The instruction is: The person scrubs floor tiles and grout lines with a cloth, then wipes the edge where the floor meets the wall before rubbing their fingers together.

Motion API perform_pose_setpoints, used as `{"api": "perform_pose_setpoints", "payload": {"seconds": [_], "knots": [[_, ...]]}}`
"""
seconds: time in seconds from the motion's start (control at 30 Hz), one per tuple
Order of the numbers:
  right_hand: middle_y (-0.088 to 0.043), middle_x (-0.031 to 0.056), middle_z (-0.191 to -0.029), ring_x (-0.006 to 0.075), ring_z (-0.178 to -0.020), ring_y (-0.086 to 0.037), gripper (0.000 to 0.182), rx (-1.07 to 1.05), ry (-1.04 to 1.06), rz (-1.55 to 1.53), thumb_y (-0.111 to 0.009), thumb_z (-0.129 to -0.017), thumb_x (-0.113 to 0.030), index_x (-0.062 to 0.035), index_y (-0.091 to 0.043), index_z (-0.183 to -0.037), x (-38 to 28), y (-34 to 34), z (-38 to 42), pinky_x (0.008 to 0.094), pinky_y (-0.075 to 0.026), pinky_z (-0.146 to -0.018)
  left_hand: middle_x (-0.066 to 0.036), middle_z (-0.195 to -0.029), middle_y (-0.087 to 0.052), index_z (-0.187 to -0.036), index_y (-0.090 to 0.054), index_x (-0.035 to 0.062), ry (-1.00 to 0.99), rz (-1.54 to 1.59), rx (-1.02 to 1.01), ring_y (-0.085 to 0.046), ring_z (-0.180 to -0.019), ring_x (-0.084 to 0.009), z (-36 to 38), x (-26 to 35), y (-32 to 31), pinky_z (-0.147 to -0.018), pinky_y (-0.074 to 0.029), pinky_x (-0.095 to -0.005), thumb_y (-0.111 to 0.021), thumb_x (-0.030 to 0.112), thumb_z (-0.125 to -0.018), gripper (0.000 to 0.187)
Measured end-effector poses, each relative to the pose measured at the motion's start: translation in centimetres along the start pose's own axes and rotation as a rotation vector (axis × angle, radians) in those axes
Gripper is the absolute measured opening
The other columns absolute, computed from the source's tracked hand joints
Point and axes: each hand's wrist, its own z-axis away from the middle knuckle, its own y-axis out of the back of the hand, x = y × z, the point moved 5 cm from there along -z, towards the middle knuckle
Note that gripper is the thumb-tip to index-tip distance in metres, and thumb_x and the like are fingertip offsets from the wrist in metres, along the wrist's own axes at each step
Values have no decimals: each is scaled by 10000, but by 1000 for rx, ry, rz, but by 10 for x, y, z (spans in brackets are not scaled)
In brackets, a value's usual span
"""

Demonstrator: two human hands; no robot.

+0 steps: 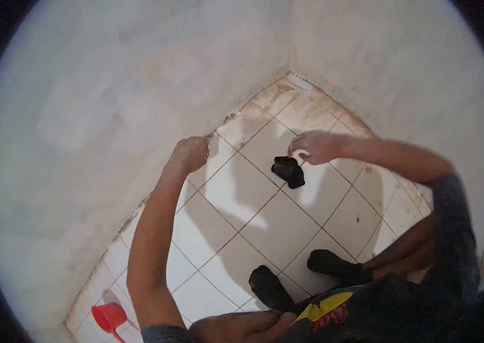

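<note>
My left hand (pixel 191 154) is closed in a fist beside the foot of the left wall, its fingertips turned away from view. Over the floor near the corner, my right hand (pixel 316 147) has its fingers curled in a pinch. Just below those fingertips is a small crumpled black thing (pixel 289 172), like a bag or cloth, with an opening at its upper edge. It overlaps the fingertips in this view. A pale curved patch shows between thumb and fingers, and I cannot tell what the pinch holds.
White floor tiles (pixel 273 237) with dark grout meet two pale plastered walls (pixel 110 108) in a corner. Dirt and chipped edges line their base. A red dipper (pixel 109 316) lies at lower left. My feet in dark socks (pixel 270 287) stand at the bottom.
</note>
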Motion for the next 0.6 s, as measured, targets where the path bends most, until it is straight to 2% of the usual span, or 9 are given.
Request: {"api": "perform_pose_setpoints", "payload": {"seconds": [0.07, 0.13, 0.2, 0.23, 0.33, 0.37, 0.47, 0.5, 0.6], "knots": [[-503, 167, -1318, 338, -1268, -428, 399, 299, 46, -93, -614, -864, -248, -69, -560, -1216, 9, -54, -13, 438, -368, -1049, -216, -913, -641, -919, -596, 6, -30, 63, 143, -626, -846, -379, -14, -3, -5, -782, -502, -466, -501, 193, -860, 218], [-441, 174, -1383, 378, -1326, -341, 463, 448, -24, -81, -628, -864, -247, -55, -517, -1271, 28, -120, -21, 456, -321, -1089, -217, -905, -634, -901, -592, 11, -59, 138, 325, -620, -841, -380, -24, -11, -29, -777, -499, -470, -496, 194, -865, 210], [-441, 173, -1386, 381, -1336, -328, 488, 668, -78, -99, -629, -851, -153, -45, -480, -1303, 23, -159, -9, 467, -293, -1110, -221, -917, -631, -896, -593, 14, -54, 107, 217, -615, -868, -377, -25, -6, -50, -779, -498, -469, -502, 200, -868, 209], [-434, 154, -1399, 363, -1337, -335, 538, 729, -179, -171, -589, -813, -11, -50, -448, -1330, 12, -163, -1, 450, -276, -1128, -222, -923, -629, -894, -594, 16, -42, 90, 162, -612, -882, -376, -21, -6, -60, -781, -498, -469, -505, 204, -870, 209], [-440, 136, -1399, 350, -1338, -340, 630, 689, -237, -20, -540, -738, 87, -45, -426, -1343, 10, -163, 14, 441, -274, -1134, -223, -934, -624, -914, -597, 8, -60, 171, 109, -598, -922, -375, 8, -6, -69, -803, -492, -460, -519, 204, -870, 215], [-454, 131, -1384, 336, -1335, -352, 700, 752, -285, -190, -511, -667, 134, -39, -430, -1341, 23, -161, 13, 437, -286, -1130, -220, -954, -622, -933, -599, -1, -57, 255, 149, -590, -944, -371, 19, -9, -78, -828, -482, -455, -527, 204, -869, 226], [-481, 132, -1355, 344, -1292, -400, 721, 970, -243, -76, -499, -643, 147, -43, -446, -1335, 80, -164, -7, 432, -310, -1110, -214, -1007, -615, -979, -601, -19, -63, 247, 250, -567, -999, -362, 54, -41, -121, -888, -452, -449, -535, 201, -872, 254], [-483, 132, -1353, 346, -1275, -414, 703, 946, -310, -74, -502, -644, 141, -39, -463, -1322, 94, -156, -19, 425, -322, -1100, -212, -1024, -612, -993, -602, -24, -67, 204, 275, -560, -1016, -359, 62, -51, -133, -905, -443, -449, -534, 200, -874, 262], [-498, 140, -1331, 339, -1243, -442, 644, 938, -392, -55, -520, -655, 114, -30, -504, -1283, 109, -126, -67, 403, -353, -1073, -216, -1073, -601, -1018, -598, -23, 128, 251, 70, -549, -1046, -358, 86, -67, -122, -928, -428, -453, -523, 197, -882, 270]]}}
